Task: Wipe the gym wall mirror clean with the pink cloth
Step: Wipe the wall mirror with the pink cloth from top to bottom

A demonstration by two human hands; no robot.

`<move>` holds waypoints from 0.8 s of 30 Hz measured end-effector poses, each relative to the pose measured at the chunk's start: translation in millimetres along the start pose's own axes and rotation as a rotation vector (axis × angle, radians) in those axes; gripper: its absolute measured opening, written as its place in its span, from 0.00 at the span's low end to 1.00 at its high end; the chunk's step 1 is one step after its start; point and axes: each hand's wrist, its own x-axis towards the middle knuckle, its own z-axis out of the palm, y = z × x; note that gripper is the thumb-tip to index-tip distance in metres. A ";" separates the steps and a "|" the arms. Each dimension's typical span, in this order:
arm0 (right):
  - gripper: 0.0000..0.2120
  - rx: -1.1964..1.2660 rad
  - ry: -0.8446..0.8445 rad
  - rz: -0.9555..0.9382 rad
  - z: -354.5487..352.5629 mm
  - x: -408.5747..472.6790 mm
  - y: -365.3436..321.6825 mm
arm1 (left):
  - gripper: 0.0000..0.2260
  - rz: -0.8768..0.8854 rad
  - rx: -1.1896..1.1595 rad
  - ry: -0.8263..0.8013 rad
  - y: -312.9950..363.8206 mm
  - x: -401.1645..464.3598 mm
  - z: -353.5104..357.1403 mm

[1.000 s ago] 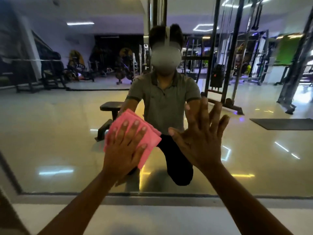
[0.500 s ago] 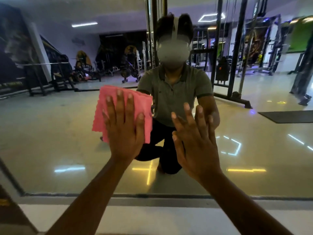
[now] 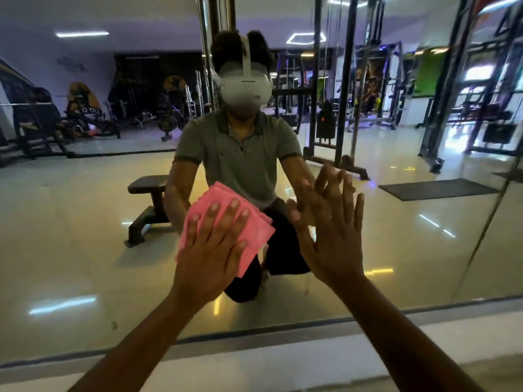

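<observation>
A: Head view: left hand [image 3: 209, 258], fingers [image 3: 210, 219] spread flat, presses the pink cloth [image 3: 254, 230] on the mirror [image 3: 85, 236] near its bottom edge.

B: Right hand [image 3: 334, 244], fingers splayed, bare on the glass, likely smudging it; an unpinched cloth could slip.

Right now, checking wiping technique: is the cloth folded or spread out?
Folded: the cloth shows stacked layered edges at its upper corner under the left hand.

Both arms outstretched, left hand [image 3: 209, 250] and right hand [image 3: 331, 236] flat, fingers spread
</observation>
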 end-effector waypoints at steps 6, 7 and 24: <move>0.35 -0.111 -0.017 -0.036 -13.9 22.9 42.0 | 0.29 -0.142 -0.051 0.104 49.6 71.1 1.0; 0.37 -0.116 -0.019 -0.052 -11.9 19.1 50.6 | 0.28 -0.018 -0.044 0.068 64.5 51.3 18.3; 0.34 -0.049 0.030 -0.004 -50.9 -7.2 161.1 | 0.29 -0.418 -0.033 0.190 151.1 129.4 30.6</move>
